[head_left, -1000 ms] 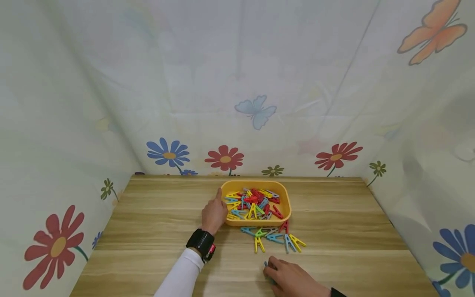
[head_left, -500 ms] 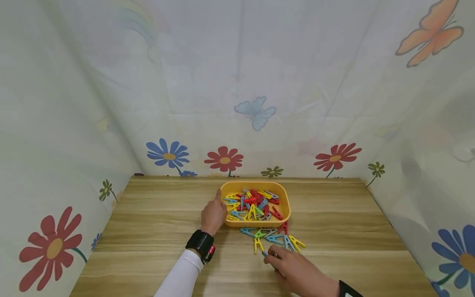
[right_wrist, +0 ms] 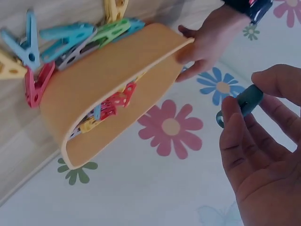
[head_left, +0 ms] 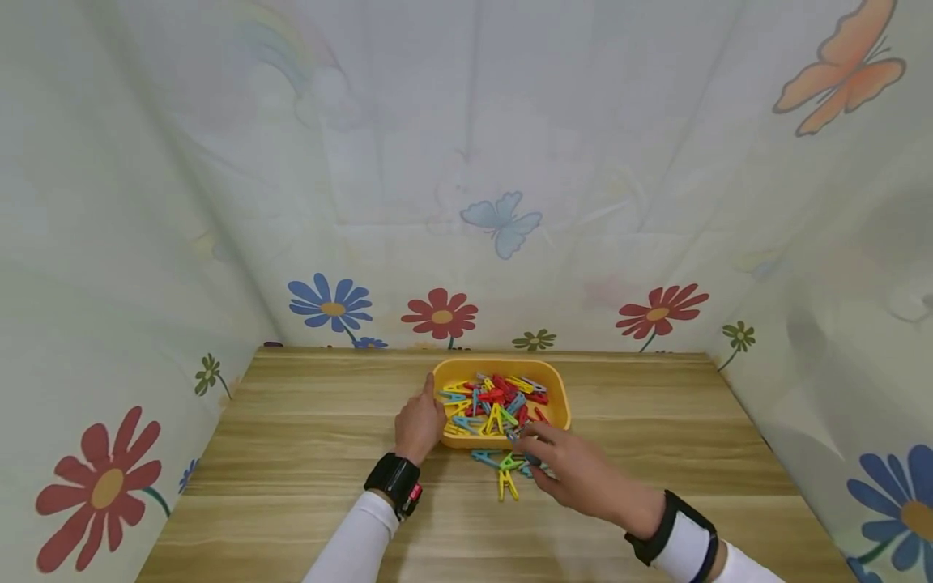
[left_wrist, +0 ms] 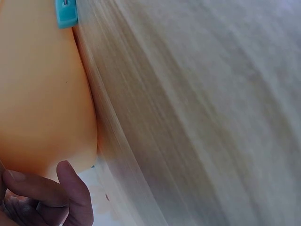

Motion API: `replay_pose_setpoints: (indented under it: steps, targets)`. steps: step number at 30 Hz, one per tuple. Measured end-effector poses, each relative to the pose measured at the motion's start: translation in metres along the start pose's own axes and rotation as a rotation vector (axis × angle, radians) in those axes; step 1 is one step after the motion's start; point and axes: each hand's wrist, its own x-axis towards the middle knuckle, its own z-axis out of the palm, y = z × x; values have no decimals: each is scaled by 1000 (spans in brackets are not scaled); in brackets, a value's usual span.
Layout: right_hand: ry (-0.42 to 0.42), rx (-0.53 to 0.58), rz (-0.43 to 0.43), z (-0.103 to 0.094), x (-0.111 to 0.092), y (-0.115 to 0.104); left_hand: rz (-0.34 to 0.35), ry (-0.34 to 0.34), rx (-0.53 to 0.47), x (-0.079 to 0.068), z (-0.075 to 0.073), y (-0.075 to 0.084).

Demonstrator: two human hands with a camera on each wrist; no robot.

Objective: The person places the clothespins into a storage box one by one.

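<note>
A yellow plastic basin (head_left: 466, 442) holding many coloured clothespins (head_left: 496, 395) sits near the back of the wooden table. My left hand (head_left: 420, 423) grips its left end, index finger along the rim. Over the basin's front edge, my right hand (head_left: 576, 470) pinches a blue-green clothespin (right_wrist: 251, 100) between thumb and fingertips. Loose clothespins lie along the front wall: a yellow one (head_left: 508, 486), a green one (head_left: 512, 461) and a blue one (head_left: 484, 458). Further ones, including a red clothespin (right_wrist: 37, 84), appear in the right wrist view; my right hand hides them from the head view.
The wooden table (head_left: 313, 486) meets a flower-print curtain (head_left: 394, 243) at the back and both sides. Its back edge lies just behind the basin.
My right hand has moved forward and up from the front of the table to the basin's front edge, carrying the clothespin. My left hand has stayed on the basin.
</note>
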Motion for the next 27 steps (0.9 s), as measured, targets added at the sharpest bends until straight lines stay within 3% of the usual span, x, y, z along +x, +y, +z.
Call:
replay_pose_setpoints:
  steps: [10,21,27]
  targets:
    - [34,-27,47,3,32,34,-11,-15,-11,-2,1,0]
    - [35,-53,135,25,60,70,-10,0,-10,-1,2,0]
    - [30,-81,138,37,68,84,-7,15,-12,-1,3,0]
